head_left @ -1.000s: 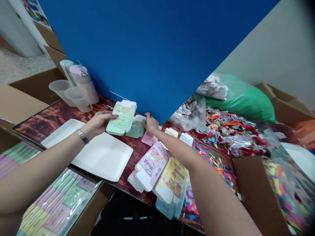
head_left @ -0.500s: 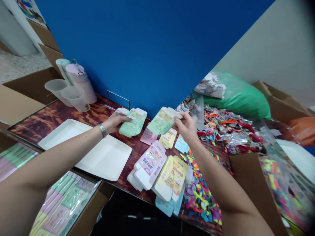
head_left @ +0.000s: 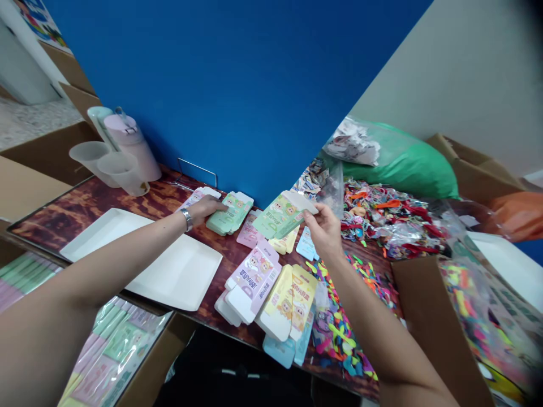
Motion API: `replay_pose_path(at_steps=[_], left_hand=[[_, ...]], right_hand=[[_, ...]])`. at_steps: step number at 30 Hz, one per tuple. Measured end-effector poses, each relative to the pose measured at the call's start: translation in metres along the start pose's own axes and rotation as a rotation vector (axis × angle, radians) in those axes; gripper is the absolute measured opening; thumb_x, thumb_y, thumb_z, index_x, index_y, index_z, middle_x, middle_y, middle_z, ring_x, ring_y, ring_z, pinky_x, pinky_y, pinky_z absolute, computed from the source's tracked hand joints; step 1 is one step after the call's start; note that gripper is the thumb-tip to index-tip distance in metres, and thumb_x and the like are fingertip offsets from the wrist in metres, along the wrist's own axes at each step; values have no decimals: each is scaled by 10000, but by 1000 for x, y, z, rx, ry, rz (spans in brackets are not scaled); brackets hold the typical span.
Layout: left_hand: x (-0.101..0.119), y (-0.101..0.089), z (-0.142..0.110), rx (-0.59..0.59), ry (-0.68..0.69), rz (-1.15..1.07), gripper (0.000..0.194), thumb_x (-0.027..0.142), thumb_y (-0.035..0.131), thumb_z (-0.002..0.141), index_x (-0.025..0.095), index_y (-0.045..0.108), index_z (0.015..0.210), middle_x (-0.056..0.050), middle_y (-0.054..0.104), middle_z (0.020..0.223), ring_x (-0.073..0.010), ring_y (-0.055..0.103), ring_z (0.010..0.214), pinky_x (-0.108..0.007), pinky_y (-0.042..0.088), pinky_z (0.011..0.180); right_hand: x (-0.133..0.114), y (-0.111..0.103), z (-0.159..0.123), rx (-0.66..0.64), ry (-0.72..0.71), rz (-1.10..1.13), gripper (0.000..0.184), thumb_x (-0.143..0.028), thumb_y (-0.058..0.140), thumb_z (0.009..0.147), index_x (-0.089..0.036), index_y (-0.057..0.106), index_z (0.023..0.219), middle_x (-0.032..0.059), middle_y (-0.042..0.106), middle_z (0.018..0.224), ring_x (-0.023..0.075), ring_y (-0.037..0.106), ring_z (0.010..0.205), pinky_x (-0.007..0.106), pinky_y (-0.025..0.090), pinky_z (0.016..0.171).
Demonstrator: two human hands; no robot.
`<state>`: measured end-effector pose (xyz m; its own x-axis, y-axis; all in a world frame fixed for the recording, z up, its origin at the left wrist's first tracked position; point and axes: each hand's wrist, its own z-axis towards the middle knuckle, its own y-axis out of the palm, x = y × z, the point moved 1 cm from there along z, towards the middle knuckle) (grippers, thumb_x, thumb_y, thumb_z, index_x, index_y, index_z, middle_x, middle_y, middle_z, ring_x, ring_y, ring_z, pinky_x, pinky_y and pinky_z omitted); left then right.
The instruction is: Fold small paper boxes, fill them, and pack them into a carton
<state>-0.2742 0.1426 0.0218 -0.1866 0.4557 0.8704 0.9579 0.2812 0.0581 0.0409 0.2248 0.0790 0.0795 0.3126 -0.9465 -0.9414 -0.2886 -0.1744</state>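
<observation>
My right hand (head_left: pixel 324 226) pinches a green cardboard box (head_left: pixel 280 213) by its right end. This box is printed with cartoon figures and is held tilted above the table. The fingers of my left hand (head_left: pixel 204 208) are closed over the left edge of a stack of flat green boxes (head_left: pixel 231 212); the thumb is hidden. Partly under the held box lie a pink box (head_left: pixel 247 232) and a yellow box (head_left: pixel 285 242), with a blue box (head_left: pixel 305 246) to their right. Nearer me are overlapping purple boxes (head_left: pixel 254 277), yellow boxes (head_left: pixel 291 299) and blue boxes (head_left: pixel 282 350).
A white tray (head_left: pixel 182 274) lies under my left forearm. Two plastic cups (head_left: pixel 123 172) and a pink bottle (head_left: pixel 136 141) stand at the back left. Colourful small pieces (head_left: pixel 343 333) spread along the right, beside an open carton (head_left: pixel 432 316). A blue panel (head_left: pixel 212 85) rises behind.
The view has shifted slightly. The green box in my right hand has tilted and turned a little, showing more of its side. My left hand stays at the green stack, which sits slightly lower.
</observation>
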Motion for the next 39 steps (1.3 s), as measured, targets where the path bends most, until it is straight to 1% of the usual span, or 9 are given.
replay_pose_path(at_steps=[8, 13, 16, 19, 22, 26, 32, 36, 39], left_hand=[[11, 0, -7, 183, 132, 408, 237, 329, 707, 639, 165, 642, 796, -121, 732, 836, -305, 713, 874, -337, 555, 711], [37, 23, -51, 308, 382, 589, 587, 484, 639, 744, 114, 613, 1199, -204, 613, 1311, -378, 470, 1335, -454, 384, 1085], [49, 50, -88, 222, 669, 635, 831, 602, 612, 777, 145, 418, 1443, -171, 475, 1484, -333, 449, 1363, -467, 346, 1122], [50, 75, -112, -28, 685, 567, 683, 608, 635, 772, 147, 571, 1271, -133, 688, 1182, -277, 663, 1029, -389, 523, 874], [47, 89, -126, -140, 688, 553, 420, 549, 547, 862, 160, 664, 970, -66, 717, 900, -203, 661, 781, -302, 514, 675], [44, 95, -149, -21, 911, 648, 298, 485, 562, 885, 196, 634, 895, -33, 678, 821, -172, 622, 732, -278, 471, 656], [40, 99, -180, -8, 1326, 709, 521, 676, 659, 764, 237, 441, 587, 44, 409, 475, -126, 384, 451, -291, 295, 483], [39, 98, -178, -48, 1341, 741, 600, 758, 622, 727, 229, 410, 539, 30, 422, 463, -125, 386, 457, -297, 288, 490], [39, 89, -175, 51, 1213, 739, 542, 700, 619, 781, 216, 468, 589, 29, 474, 506, -112, 400, 473, -275, 297, 490]], right_hand=[[-5, 0, -2, 36, -20, 33, 289, -420, 708, 802, -218, 609, 983, -6, 670, 803, 155, 638, 690, 288, 544, 645], [-18, 1, -6, 46, -8, 52, 302, -437, 717, 782, -234, 604, 975, -16, 665, 801, 155, 637, 690, 289, 562, 642], [-36, 10, -13, 7, -8, 93, 304, -459, 711, 786, -241, 600, 967, -13, 665, 814, 153, 634, 704, 287, 571, 653], [-58, 20, -24, -62, -40, 68, 311, -489, 677, 820, -236, 596, 981, -12, 652, 830, 141, 617, 702, 264, 552, 632], [-83, 22, -33, -150, -164, -97, 321, -512, 593, 892, -228, 602, 1041, 12, 659, 922, 138, 613, 758, 252, 514, 657], [-110, 14, -43, -146, -271, -239, 439, -605, 520, 917, -213, 576, 727, -25, 507, 629, 108, 485, 592, 228, 406, 562], [-114, 32, -72, -483, 146, 374, 567, -767, 650, 716, -208, 555, 701, -36, 507, 590, 91, 446, 493, 212, 389, 456], [-114, 43, -85, -527, 241, 472, 600, -807, 597, 723, -209, 592, 759, -5, 570, 610, 142, 551, 558, 260, 481, 517], [-124, 27, -84, -341, 6, 166, 480, -699, 599, 815, -222, 644, 789, 5, 582, 647, 151, 565, 622, 258, 484, 568]])
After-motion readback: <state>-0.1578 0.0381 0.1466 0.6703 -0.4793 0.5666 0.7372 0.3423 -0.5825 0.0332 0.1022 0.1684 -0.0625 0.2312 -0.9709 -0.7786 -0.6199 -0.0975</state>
